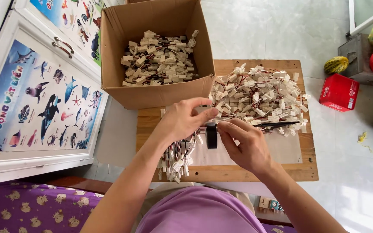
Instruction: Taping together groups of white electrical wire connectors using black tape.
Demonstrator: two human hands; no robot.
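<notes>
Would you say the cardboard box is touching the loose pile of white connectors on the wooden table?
Touching: in the head view the cardboard box's front right corner meets the pile of white connectors on the wooden table, no gap visible.

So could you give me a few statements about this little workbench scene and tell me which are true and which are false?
1. The cardboard box holds many small white connectors. True.
2. Both hands meet at a roll of black tape. True.
3. The red container sits on the wooden table. False: it is on the floor beside it.
4. The left hand is empty. False: a bundle of wired connectors hangs from it.
5. The pile of connectors lies right of the box. True.
</notes>
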